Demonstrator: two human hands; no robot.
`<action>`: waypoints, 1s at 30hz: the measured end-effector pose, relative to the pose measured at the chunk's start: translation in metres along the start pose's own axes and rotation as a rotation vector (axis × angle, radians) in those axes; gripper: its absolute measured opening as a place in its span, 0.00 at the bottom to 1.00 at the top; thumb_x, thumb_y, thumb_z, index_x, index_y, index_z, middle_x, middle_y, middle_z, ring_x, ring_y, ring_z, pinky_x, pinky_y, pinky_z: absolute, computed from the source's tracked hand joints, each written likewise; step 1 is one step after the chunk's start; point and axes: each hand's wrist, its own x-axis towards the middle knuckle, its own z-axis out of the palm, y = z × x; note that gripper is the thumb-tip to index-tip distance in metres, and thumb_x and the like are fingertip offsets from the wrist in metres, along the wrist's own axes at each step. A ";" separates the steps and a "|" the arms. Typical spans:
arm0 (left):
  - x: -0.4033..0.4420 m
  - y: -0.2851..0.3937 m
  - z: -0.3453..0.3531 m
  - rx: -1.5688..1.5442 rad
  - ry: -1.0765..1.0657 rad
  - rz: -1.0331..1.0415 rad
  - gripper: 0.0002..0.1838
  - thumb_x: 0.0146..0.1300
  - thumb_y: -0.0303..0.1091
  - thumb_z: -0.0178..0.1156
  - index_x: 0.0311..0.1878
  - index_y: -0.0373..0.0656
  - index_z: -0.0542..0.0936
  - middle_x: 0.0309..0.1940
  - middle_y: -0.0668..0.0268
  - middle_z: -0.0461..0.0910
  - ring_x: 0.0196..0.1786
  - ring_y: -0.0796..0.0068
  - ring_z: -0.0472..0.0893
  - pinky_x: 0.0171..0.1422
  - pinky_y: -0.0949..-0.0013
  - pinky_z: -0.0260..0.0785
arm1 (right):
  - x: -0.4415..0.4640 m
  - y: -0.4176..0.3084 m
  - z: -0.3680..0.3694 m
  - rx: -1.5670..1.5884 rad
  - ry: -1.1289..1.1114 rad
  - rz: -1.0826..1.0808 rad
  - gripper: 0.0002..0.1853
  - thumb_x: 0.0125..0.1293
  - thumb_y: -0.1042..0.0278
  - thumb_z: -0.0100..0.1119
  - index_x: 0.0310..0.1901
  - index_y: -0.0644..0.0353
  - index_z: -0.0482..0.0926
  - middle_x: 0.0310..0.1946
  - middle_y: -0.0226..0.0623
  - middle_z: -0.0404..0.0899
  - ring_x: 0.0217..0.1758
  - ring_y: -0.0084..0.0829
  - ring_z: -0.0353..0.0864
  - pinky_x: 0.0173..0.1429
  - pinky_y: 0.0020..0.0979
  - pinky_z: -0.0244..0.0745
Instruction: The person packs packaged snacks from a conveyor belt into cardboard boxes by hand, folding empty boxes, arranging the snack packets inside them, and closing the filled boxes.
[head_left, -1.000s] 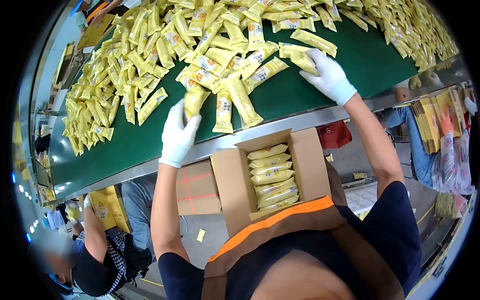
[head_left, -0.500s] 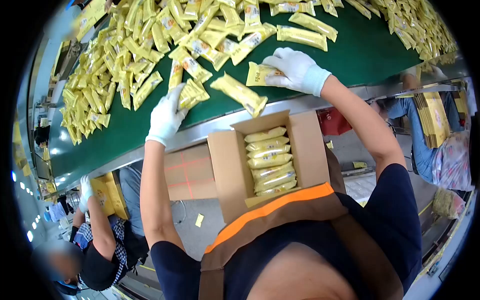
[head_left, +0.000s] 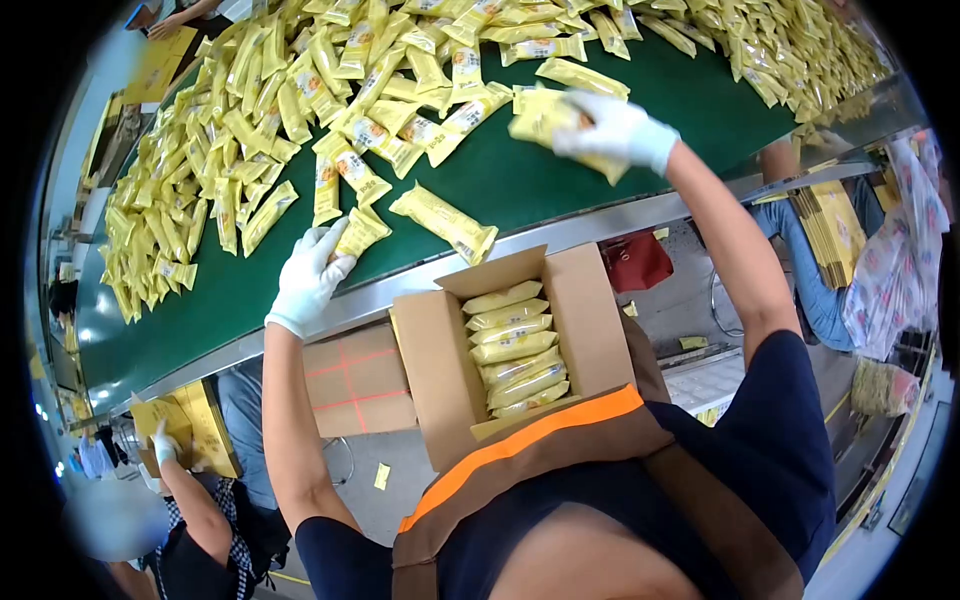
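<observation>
My left hand, in a white glove, has its fingers closed on one end of a yellow snack packet at the belt's near edge. My right hand, also gloved and smeared by motion, grips a yellow packet above the green belt; more yellow wrapper shows below its fingers. Between the hands a single packet lies slantwise on the belt. In front of my body stands an open cardboard box with its flaps spread, holding a row of packets.
Heaps of packets cover the far and left parts of the green conveyor belt. A metal rail edges it. Below sits a closed carton. At lower left a co-worker's gloved hand touches yellow cartons.
My right hand has lifted its packet and moved it away from the belt's near edge. My left hand stays closed on its packet. The view has shifted slightly.
</observation>
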 end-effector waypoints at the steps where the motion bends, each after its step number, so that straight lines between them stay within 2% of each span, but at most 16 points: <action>1: 0.000 -0.003 -0.002 -0.020 -0.026 0.002 0.32 0.63 0.43 0.61 0.70 0.46 0.72 0.54 0.53 0.77 0.54 0.52 0.77 0.61 0.60 0.70 | 0.028 0.017 0.000 0.160 -0.032 -0.006 0.37 0.55 0.38 0.66 0.56 0.63 0.75 0.45 0.45 0.83 0.49 0.38 0.82 0.57 0.34 0.74; 2: -0.001 -0.006 0.001 -0.007 0.006 0.032 0.32 0.63 0.43 0.61 0.70 0.46 0.71 0.53 0.53 0.77 0.53 0.52 0.77 0.60 0.60 0.70 | 0.052 0.029 0.002 0.323 -0.067 -0.016 0.35 0.56 0.39 0.66 0.54 0.62 0.75 0.43 0.42 0.83 0.47 0.34 0.82 0.55 0.33 0.74; 4: -0.002 -0.007 0.010 0.019 0.072 0.088 0.34 0.62 0.44 0.62 0.71 0.46 0.71 0.51 0.53 0.79 0.53 0.51 0.78 0.59 0.61 0.71 | 0.071 0.036 0.012 0.174 -0.111 -0.040 0.30 0.56 0.41 0.67 0.49 0.60 0.77 0.41 0.40 0.82 0.45 0.30 0.81 0.50 0.29 0.74; 5: -0.007 0.019 -0.004 -0.100 -0.001 -0.063 0.36 0.59 0.44 0.64 0.70 0.44 0.70 0.50 0.53 0.80 0.51 0.51 0.79 0.59 0.62 0.72 | 0.071 0.026 0.010 0.099 -0.150 -0.019 0.31 0.55 0.40 0.67 0.50 0.59 0.77 0.42 0.41 0.83 0.46 0.30 0.82 0.50 0.29 0.74; 8: -0.014 0.030 0.002 -0.348 0.134 -0.065 0.40 0.51 0.42 0.69 0.70 0.44 0.71 0.48 0.55 0.79 0.51 0.50 0.79 0.57 0.63 0.72 | 0.032 -0.016 -0.004 0.005 -0.338 0.140 0.31 0.53 0.40 0.66 0.51 0.57 0.77 0.44 0.43 0.83 0.49 0.42 0.83 0.53 0.36 0.75; 12: 0.031 0.115 -0.037 -0.140 -0.055 0.166 0.38 0.49 0.44 0.70 0.66 0.44 0.74 0.48 0.58 0.78 0.54 0.54 0.76 0.70 0.59 0.61 | -0.004 -0.009 0.026 -0.562 0.110 -0.241 0.35 0.48 0.47 0.69 0.58 0.53 0.76 0.50 0.40 0.78 0.52 0.42 0.79 0.59 0.42 0.71; 13: 0.047 0.126 -0.030 -0.118 -0.064 0.258 0.37 0.49 0.47 0.69 0.64 0.46 0.75 0.47 0.59 0.78 0.54 0.55 0.76 0.73 0.56 0.56 | -0.009 -0.004 0.029 -0.553 0.270 -0.312 0.41 0.46 0.47 0.71 0.64 0.52 0.73 0.52 0.38 0.78 0.52 0.40 0.78 0.60 0.43 0.69; 14: 0.062 0.126 -0.013 -0.081 -0.061 0.335 0.36 0.51 0.51 0.67 0.65 0.48 0.75 0.46 0.59 0.78 0.52 0.55 0.76 0.70 0.54 0.58 | -0.014 0.004 0.035 -0.521 0.240 -0.289 0.42 0.46 0.47 0.71 0.65 0.52 0.71 0.52 0.39 0.78 0.53 0.41 0.78 0.60 0.43 0.70; 16: 0.078 0.120 0.005 -0.099 -0.212 0.221 0.36 0.53 0.53 0.66 0.65 0.48 0.75 0.47 0.58 0.78 0.53 0.56 0.77 0.71 0.52 0.57 | -0.020 0.019 0.043 -0.459 0.190 -0.242 0.45 0.47 0.47 0.71 0.69 0.52 0.68 0.52 0.42 0.78 0.54 0.44 0.78 0.60 0.44 0.70; 17: 0.078 0.116 0.000 -0.139 -0.227 0.166 0.37 0.54 0.55 0.65 0.65 0.48 0.75 0.47 0.58 0.78 0.52 0.55 0.77 0.70 0.55 0.59 | -0.022 0.012 0.027 -0.290 0.062 -0.094 0.51 0.47 0.43 0.71 0.72 0.55 0.62 0.53 0.48 0.77 0.57 0.48 0.76 0.62 0.44 0.71; 20: 0.058 0.090 0.005 -0.137 -0.036 0.110 0.39 0.54 0.55 0.66 0.65 0.42 0.75 0.48 0.52 0.78 0.52 0.50 0.77 0.64 0.59 0.67 | -0.024 0.021 0.018 -0.361 0.004 0.084 0.53 0.45 0.39 0.71 0.71 0.59 0.63 0.53 0.54 0.77 0.59 0.51 0.76 0.64 0.42 0.71; 22: 0.042 0.077 0.002 -0.300 -0.019 -0.006 0.41 0.51 0.51 0.70 0.65 0.34 0.73 0.51 0.50 0.78 0.56 0.50 0.76 0.66 0.59 0.66 | -0.012 0.022 0.006 -0.318 -0.160 0.120 0.48 0.45 0.37 0.70 0.63 0.61 0.70 0.50 0.54 0.79 0.55 0.52 0.79 0.63 0.40 0.73; 24: 0.034 0.069 0.000 -0.284 -0.051 -0.009 0.42 0.51 0.51 0.69 0.65 0.34 0.73 0.52 0.52 0.78 0.55 0.54 0.77 0.67 0.60 0.65 | 0.013 0.025 -0.015 -0.144 -0.258 0.087 0.42 0.45 0.37 0.70 0.57 0.60 0.74 0.43 0.48 0.82 0.50 0.44 0.82 0.60 0.36 0.75; 26: 0.033 0.076 -0.008 -0.146 -0.091 0.064 0.42 0.50 0.53 0.70 0.65 0.37 0.75 0.48 0.53 0.77 0.53 0.55 0.76 0.66 0.61 0.65 | 0.035 0.029 -0.041 0.091 -0.131 0.106 0.38 0.49 0.36 0.69 0.51 0.62 0.77 0.39 0.40 0.83 0.47 0.34 0.83 0.56 0.31 0.75; 28: 0.037 0.086 -0.011 0.032 -0.150 0.148 0.42 0.49 0.53 0.70 0.65 0.38 0.75 0.46 0.52 0.76 0.52 0.54 0.75 0.65 0.60 0.66 | 0.086 0.089 -0.029 0.245 -0.085 0.055 0.38 0.53 0.35 0.67 0.52 0.65 0.76 0.40 0.37 0.82 0.46 0.29 0.81 0.54 0.29 0.74; 30: 0.033 0.088 -0.005 -0.033 -0.129 0.135 0.43 0.48 0.54 0.71 0.66 0.40 0.74 0.45 0.55 0.75 0.52 0.54 0.74 0.60 0.61 0.69 | 0.100 0.114 -0.009 0.243 0.006 0.022 0.41 0.55 0.33 0.65 0.56 0.66 0.73 0.46 0.37 0.80 0.47 0.27 0.79 0.55 0.29 0.73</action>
